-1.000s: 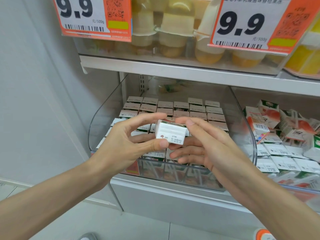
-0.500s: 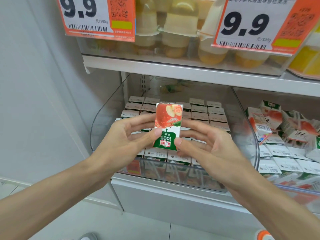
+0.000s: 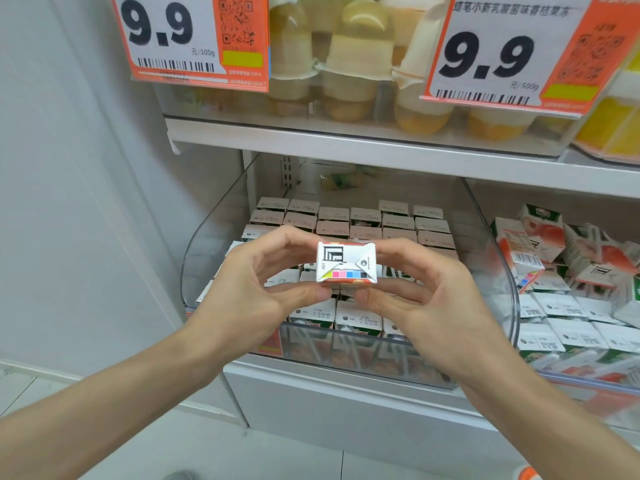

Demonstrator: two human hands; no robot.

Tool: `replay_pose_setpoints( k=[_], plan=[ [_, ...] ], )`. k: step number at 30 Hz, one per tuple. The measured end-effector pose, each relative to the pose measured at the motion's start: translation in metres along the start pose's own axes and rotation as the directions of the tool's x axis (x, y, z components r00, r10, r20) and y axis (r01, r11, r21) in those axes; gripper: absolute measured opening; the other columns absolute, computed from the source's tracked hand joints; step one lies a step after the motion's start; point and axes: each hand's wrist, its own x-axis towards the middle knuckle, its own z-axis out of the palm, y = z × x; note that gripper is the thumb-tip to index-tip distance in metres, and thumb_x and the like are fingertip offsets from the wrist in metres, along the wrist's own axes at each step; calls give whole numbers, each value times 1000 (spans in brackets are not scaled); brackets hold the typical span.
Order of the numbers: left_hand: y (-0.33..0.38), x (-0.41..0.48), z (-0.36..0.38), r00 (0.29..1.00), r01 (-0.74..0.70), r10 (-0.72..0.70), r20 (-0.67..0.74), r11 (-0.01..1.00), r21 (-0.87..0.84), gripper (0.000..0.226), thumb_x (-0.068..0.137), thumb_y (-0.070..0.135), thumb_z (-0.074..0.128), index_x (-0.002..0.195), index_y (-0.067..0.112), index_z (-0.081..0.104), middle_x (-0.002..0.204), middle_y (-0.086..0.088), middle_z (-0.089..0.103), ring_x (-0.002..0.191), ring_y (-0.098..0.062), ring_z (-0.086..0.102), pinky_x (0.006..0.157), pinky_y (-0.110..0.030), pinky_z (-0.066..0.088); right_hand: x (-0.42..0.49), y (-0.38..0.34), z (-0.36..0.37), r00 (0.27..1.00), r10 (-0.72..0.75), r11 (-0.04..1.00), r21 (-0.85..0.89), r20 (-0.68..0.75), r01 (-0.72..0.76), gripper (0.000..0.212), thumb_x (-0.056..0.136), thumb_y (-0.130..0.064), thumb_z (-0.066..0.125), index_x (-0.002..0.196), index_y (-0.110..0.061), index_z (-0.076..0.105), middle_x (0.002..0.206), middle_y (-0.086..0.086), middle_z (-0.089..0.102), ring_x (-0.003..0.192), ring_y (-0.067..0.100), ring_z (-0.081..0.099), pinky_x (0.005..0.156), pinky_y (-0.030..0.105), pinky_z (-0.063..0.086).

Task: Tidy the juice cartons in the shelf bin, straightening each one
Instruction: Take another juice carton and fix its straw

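A small juice carton [image 3: 346,262] is held between both hands in front of the clear shelf bin [image 3: 207,237]. Its folded end with a strip of colour squares faces me. My left hand [image 3: 256,289] grips its left side with thumb below and fingers above. My right hand [image 3: 419,292] grips the right side the same way. Behind and below, the bin holds several upright juice cartons in rows [image 3: 367,220], white tops up. The front rows are partly hidden by my hands.
A second clear bin [image 3: 620,379] to the right holds jumbled juice cartons [image 3: 540,244], several tilted or lying down. The upper shelf [image 3: 346,140] carries jelly cups [image 3: 349,64] and two orange 9.9 price tags [image 3: 194,39]. A grey wall stands at the left.
The carton has been turned in my hands: first its white top faced me, then its apple-printed front stood upright, now its folded bottom end faces me. Both hands have kept hold of it.
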Motion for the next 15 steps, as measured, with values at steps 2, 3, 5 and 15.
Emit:
replay_pose_setpoints(
  k=[2,3,5,15],
  plan=[
    [0,0,0,1000,-1,1,3,1000,10,40,83,0,84,115,20,72,118,10,78,122,-8,69,104,-32,57,0,0,-1,1000,-4,1000,-8,3,4,47,86,0,83,113,-38,76,120,-15,76,103,8,77,88,19,60],
    [0,0,0,1000,-3,3,6,1000,17,41,83,1,84,116,22,72,119,11,78,122,-7,69,105,-32,56,0,0,-2,1000,-3,1000,-16,7,3,48,87,-1,83,113,-40,76,120,-17,76,103,7,77,88,18,59],
    [1,0,0,1000,-4,3,8,1000,24,43,83,2,84,119,23,72,120,12,77,122,-7,69,105,-30,56,-2,1,-2,1000,2,1000,-29,14,-2,48,87,-3,83,114,-42,75,120,-19,75,102,6,77,87,16,58],
    [4,0,1,990,144,-144,5,987,-68,34,91,19,79,124,26,76,126,10,75,116,-11,72,98,-29,60,0,-4,3,997,69,997,33,-38,-68,21,89,-30,79,109,-32,73,96,-4,77,78,8,78,71,19,61]
  ],
)
